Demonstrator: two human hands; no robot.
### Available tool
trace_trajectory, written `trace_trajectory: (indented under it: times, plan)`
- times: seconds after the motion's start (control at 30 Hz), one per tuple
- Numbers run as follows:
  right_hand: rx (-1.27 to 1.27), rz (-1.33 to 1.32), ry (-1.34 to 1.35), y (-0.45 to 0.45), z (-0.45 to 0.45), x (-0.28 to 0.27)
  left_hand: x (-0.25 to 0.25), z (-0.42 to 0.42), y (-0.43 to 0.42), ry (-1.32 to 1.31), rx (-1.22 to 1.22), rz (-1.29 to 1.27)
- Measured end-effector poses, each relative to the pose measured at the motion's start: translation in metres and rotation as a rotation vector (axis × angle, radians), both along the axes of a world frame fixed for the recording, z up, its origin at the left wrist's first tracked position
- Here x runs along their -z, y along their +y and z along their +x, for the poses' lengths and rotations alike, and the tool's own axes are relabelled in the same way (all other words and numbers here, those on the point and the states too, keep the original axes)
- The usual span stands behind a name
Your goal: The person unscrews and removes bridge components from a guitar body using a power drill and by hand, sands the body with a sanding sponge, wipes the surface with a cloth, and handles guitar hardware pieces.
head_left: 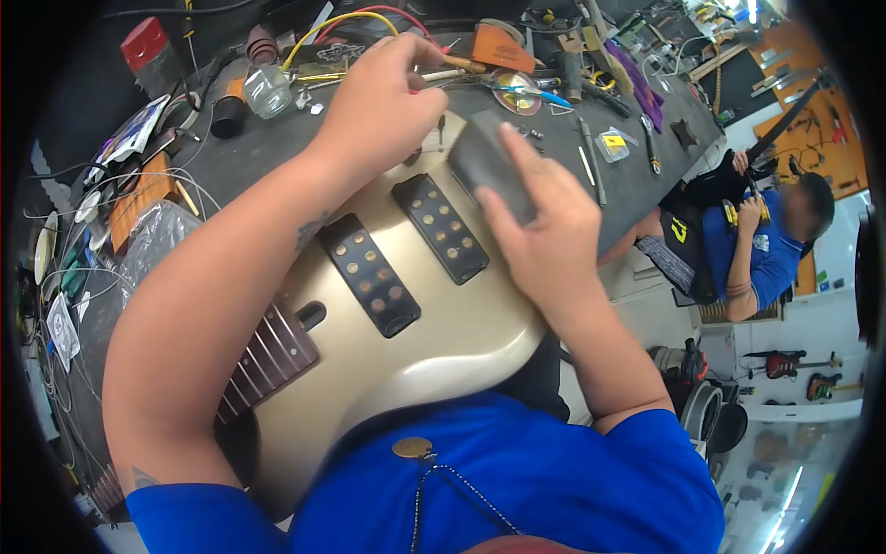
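A champagne-gold electric guitar body [443, 328] lies face up before me. Two black pickups [371, 275] with rows of round metal poles are set in it, and a dark fretboard [268, 365] runs to the lower left. My right hand [552, 222] grips a dark grey, smooth flat piece [491, 159] over the body's upper right end; its exact kind does not show. Over the body's top edge, my left hand [392, 102] has curled, closed fingers. A small bit of red shows by them, but what they hold is hidden.
The dark workbench [554, 152] carries a glass jar [269, 92], an orange block [502, 48], a disc [517, 92], a small yellow-labelled box [613, 144] and loose tools. Wires and a plastic bag [157, 240] lie left. Another person [761, 249] sits at right, holding a tool.
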State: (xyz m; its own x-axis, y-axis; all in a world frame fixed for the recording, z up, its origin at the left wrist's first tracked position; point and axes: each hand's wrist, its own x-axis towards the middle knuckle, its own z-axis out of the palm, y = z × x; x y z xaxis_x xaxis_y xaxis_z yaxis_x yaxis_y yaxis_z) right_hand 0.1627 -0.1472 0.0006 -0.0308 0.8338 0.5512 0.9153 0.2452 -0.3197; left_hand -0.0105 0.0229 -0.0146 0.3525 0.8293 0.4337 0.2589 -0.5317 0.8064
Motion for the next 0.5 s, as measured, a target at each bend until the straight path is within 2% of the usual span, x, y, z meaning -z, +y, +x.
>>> trace_trajectory:
  times: [0.07, 0.2, 0.3, 0.33, 0.43, 0.5]
  plan:
    - [-0.075, 0.048, -0.063, -0.009, -0.001, 0.004, 0.000, -0.003, 0.000, -0.013, 0.009, -0.035]
    - [-0.043, 0.085, -0.022, -0.009, 0.022, 0.010, 0.003, -0.003, 0.001, -0.038, 0.022, 0.011]
    - [0.071, -0.062, 0.103, 0.009, 0.000, 0.000, -0.004, -0.003, -0.004, -0.111, 0.069, -0.141]
    - [-0.009, 0.056, -0.033, 0.009, 0.003, 0.006, -0.006, -0.002, -0.006, -0.100, 0.056, -0.137]
    - [-0.101, 0.145, 0.002, -0.010, 0.015, 0.016, -0.002, -0.005, -0.003, -0.035, 0.050, -0.009]
    - [-0.048, 0.087, 0.002, -0.004, 0.018, 0.011, -0.001, -0.004, -0.003, -0.030, 0.028, 0.001]
